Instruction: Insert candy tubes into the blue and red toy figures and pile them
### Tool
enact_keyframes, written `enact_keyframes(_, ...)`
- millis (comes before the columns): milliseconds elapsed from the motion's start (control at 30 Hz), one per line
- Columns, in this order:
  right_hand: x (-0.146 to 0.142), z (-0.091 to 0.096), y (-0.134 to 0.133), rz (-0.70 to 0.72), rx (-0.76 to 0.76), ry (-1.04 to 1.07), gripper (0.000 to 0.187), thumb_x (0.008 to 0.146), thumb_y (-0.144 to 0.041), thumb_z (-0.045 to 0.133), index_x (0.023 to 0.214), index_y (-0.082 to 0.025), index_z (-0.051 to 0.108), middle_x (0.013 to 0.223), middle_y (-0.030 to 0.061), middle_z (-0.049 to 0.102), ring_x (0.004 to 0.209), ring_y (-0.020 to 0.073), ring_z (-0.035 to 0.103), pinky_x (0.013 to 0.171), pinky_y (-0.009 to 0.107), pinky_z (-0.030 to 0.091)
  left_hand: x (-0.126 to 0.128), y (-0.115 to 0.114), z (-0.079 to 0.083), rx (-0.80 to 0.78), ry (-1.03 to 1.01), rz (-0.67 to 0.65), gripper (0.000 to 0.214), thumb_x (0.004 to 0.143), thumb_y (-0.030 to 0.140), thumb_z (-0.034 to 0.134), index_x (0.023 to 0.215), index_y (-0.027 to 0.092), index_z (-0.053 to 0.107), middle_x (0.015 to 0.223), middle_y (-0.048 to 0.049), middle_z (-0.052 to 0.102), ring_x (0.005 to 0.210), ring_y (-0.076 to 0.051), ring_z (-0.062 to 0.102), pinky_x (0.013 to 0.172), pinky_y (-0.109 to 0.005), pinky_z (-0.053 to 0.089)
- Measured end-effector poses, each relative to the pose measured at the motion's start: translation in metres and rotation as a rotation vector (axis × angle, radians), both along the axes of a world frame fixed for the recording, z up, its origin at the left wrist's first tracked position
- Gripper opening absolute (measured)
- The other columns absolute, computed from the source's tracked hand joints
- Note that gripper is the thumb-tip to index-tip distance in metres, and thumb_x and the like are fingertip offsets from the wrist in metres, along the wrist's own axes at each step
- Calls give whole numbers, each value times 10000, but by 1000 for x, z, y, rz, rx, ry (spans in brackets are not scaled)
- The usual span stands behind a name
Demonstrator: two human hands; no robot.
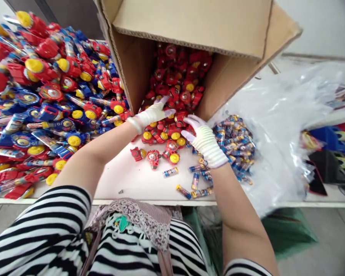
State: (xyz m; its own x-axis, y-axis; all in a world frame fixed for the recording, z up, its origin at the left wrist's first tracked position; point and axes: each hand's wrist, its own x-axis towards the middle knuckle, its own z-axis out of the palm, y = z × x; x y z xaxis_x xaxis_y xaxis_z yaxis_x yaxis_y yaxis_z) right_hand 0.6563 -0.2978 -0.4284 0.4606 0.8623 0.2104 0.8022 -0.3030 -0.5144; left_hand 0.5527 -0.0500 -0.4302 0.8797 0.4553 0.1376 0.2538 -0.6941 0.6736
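My left hand (pixel 151 115), in a white knit glove, reaches in at the front of an open cardboard box (pixel 186 32), its fingers apart just above the red plastic toys (pixel 175 73) heaped inside. My right hand (pixel 204 142), in a white striped glove, hovers with spread fingers at the edge of that heap, close to several loose red-and-yellow toys (pixel 168 151). Neither glove clearly holds anything. A large pile of red, blue and yellow toys (pixel 46 99) lies left of the box. Small foil-wrapped tubes (pixel 232 147) lie heaped under my right wrist's far side.
A white table edge (pixel 117 195) runs across the view in front of me, with a few loose tubes (pixel 194 188) on it. A clear plastic bag (pixel 276 115) spreads to the right, beyond which are dark and colourful packages (pixel 327 153). My striped sleeve (pixel 37 218) shows below.
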Motion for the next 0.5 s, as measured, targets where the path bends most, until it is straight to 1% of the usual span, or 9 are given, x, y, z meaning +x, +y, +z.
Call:
enact_keyframes(67, -17, -5, -53, 6, 5, 97, 398, 975, -371, 558, 1308, -190, 679, 1313, 130, 693, 1215, 295, 637, 1094, 469, 479, -57, -15, -1, -38, -10, -59, 649, 872, 531, 706, 1404, 180, 588, 1315, -143, 633, 1159, -294, 634, 1051, -415, 510)
enact_keyframes(133, -41, -14, -93, 36, -83, 165, 333, 997, -335, 511, 1201, -192, 733, 1169, 115, 751, 1092, 275, 689, 1016, 444, 524, -119, -27, -6, -78, 57, -150, 510, 934, 546, 616, 1304, 197, 654, 1202, -110, 679, 1065, -271, 658, 1014, -419, 534)
enact_keyframes(167, -54, -19, -105, 88, -149, 180, 316, 998, -316, 512, 1169, -190, 746, 1145, 112, 758, 1078, 268, 693, 1006, 432, 525, -147, -33, -10, -62, 104, -179, 479, 944, 545, 599, 1267, 199, 674, 1185, -104, 683, 1067, -275, 654, 1030, -439, 525)
enact_keyframes(200, -69, -25, -111, 163, -228, 179, 301, 995, -300, 528, 1164, -187, 749, 1151, 113, 757, 1085, 264, 689, 1005, 423, 521, -171, -38, -15, -42, 145, -175, 472, 939, 546, 601, 1245, 195, 684, 1192, -106, 679, 1088, -286, 646, 1051, -465, 513)
enact_keyframes(233, -84, -31, -111, 247, -320, 161, 294, 987, -287, 552, 1186, -185, 744, 1179, 118, 749, 1099, 265, 681, 1004, 417, 516, -190, -43, -21, -24, 178, -148, 493, 920, 546, 622, 1253, 187, 679, 1228, -118, 665, 1131, -304, 631, 1076, -494, 494)
enact_keyframes(300, -112, -40, -98, 382, -516, 72, 315, 970, -272, 597, 1245, -182, 722, 1244, 141, 719, 1115, 282, 666, 977, 417, 514, -212, -52, -36, -28, 221, -43, 596, 855, 540, 687, 1308, 155, 646, 1295, -158, 628, 1196, -341, 603, 1094, -534, 476)
enact_keyframes(367, -134, -44, -79, 426, -662, -49, 326, 969, -273, 597, 1260, -182, 713, 1265, 162, 695, 1097, 304, 658, 924, 419, 519, -218, -56, -49, -76, 253, 38, 675, 789, 527, 744, 1320, 123, 635, 1276, -187, 625, 1188, -363, 610, 1077, -547, 487)
enact_keyframes(433, -146, -44, -63, 412, -719, -115, 304, 969, -271, 589, 1229, -185, 720, 1244, 165, 691, 1077, 314, 656, 894, 416, 518, -219, -54, -59, -167, 242, 84, 694, 731, 519, 792, 1275, 111, 655, 1205, -184, 650, 1141, -362, 637, 1059, -544, 499)
enact_keyframes(500, -149, -44, -54, 384, -716, -119, 269, 949, -255, 607, 1179, -182, 728, 1210, 163, 696, 1064, 318, 661, 883, 418, 519, -221, -48, -65, -352, 158, 134, 695, 678, 523, 832, 1212, 111, 664, 1150, -172, 676, 1082, -339, 668, 1034, -534, 517)
